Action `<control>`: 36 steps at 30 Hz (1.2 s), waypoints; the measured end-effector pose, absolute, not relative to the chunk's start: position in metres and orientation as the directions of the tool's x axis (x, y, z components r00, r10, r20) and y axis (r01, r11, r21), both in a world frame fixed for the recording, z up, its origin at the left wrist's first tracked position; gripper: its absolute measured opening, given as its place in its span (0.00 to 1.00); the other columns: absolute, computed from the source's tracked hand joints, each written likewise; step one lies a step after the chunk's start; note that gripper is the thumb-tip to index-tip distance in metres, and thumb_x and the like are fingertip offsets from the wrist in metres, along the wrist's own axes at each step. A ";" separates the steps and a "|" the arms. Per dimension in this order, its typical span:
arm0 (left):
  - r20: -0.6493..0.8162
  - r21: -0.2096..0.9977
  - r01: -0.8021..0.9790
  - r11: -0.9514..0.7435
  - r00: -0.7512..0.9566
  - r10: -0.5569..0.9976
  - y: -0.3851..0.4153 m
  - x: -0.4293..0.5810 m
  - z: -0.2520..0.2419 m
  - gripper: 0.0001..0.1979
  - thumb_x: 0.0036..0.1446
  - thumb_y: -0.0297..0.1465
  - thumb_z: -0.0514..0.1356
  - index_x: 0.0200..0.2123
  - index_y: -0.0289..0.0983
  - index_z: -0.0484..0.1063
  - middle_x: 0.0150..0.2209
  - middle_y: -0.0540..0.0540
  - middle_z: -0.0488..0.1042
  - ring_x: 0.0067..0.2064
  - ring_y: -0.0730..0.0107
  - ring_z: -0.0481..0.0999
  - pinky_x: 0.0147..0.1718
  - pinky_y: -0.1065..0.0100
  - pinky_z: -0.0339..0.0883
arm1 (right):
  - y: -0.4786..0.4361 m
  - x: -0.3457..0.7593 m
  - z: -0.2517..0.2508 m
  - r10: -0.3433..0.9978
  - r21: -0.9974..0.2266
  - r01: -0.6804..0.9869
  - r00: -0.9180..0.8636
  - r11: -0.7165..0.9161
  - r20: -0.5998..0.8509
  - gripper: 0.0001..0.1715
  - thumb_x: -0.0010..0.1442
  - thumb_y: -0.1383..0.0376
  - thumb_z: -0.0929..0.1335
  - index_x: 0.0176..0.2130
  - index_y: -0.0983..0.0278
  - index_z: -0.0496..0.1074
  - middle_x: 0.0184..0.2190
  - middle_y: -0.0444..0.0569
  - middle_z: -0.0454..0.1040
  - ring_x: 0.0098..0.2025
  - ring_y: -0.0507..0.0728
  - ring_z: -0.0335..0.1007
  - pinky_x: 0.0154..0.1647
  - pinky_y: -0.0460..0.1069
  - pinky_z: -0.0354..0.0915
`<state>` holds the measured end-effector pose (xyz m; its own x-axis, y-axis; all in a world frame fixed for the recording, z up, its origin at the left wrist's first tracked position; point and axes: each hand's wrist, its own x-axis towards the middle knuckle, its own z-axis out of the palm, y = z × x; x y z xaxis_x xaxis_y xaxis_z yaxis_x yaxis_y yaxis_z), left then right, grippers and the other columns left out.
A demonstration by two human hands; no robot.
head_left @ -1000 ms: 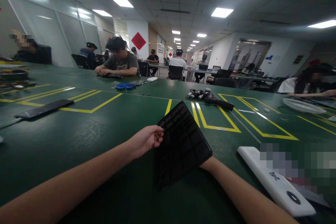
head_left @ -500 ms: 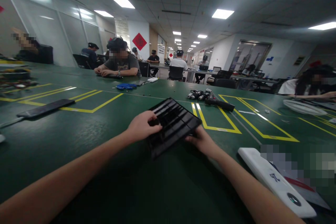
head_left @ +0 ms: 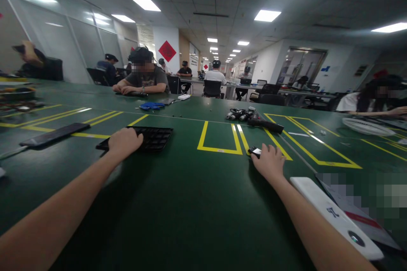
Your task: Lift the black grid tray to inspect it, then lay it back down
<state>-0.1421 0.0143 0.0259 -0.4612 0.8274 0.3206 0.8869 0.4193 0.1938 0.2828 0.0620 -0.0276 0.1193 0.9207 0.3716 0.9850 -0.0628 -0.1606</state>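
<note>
In the head view, the black compartment tray (head_left: pixel 155 139) lies on the green tabletop (head_left: pixel 197 203), left of the picture's centre, across a line of yellow tape (head_left: pixel 139 120). The left hand (head_left: pixel 124 145) is over its middle, palm down, thumb spread toward the right; the other fingers are largely out of sight, so whether they grip the tray or merely rest on it I cannot tell. Right of centre, the right hand (head_left: pixel 270 161) is half open with loosely bent fingers, its thumb side at a small black-and-white object (head_left: pixel 255 151); whether that is pinched or just touched is unclear.

The tray looks like thin moulded plastic: probably light, fairly stiff and somewhat slick, best taken by opposite outer edges and kept level. The small object looks hard and light, suited to a fingertip hold on its sides.

The tray's visible compartments are dark, and any contents cannot be made out. At the upper left edge, a low dark container (head_left: pixel 32 93) holds something yellowish, too blurred to identify.
</note>
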 end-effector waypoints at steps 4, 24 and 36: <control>0.485 0.242 0.969 0.041 -0.157 0.860 0.012 -0.089 0.014 0.18 0.54 0.27 0.43 0.41 0.31 0.69 0.41 0.35 0.71 0.45 0.54 0.70 0.44 0.57 0.61 | 0.037 0.248 -0.018 0.918 -0.167 0.976 -0.062 0.137 0.392 0.34 0.56 0.57 0.58 0.57 0.72 0.53 0.58 0.60 0.52 0.61 0.68 0.38 0.57 0.64 0.40; 0.182 0.221 0.736 -0.640 0.614 0.768 -0.061 0.025 -0.004 0.18 0.58 0.37 0.48 0.50 0.39 0.64 0.53 0.43 0.64 0.54 0.62 0.61 0.52 0.60 0.55 | 0.044 0.262 -0.024 0.850 0.049 0.960 -0.269 0.277 0.453 0.22 0.56 0.65 0.59 0.51 0.68 0.62 0.55 0.60 0.59 0.59 0.66 0.46 0.57 0.66 0.39; 0.165 0.073 0.977 -0.198 0.184 0.969 -0.010 -0.029 -0.006 0.12 0.57 0.33 0.48 0.31 0.34 0.67 0.29 0.42 0.70 0.30 0.64 0.70 0.30 0.65 0.61 | 0.051 0.276 -0.029 0.948 -0.038 0.998 -0.044 0.059 0.316 0.21 0.57 0.60 0.57 0.48 0.65 0.63 0.44 0.59 0.66 0.48 0.65 0.57 0.41 0.59 0.59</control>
<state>-0.0295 -0.0104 -0.0065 0.1843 0.9689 0.1650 0.9774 -0.1984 0.0730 0.2759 0.0506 -0.0291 -0.0438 0.9476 0.3164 0.9975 0.0589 -0.0384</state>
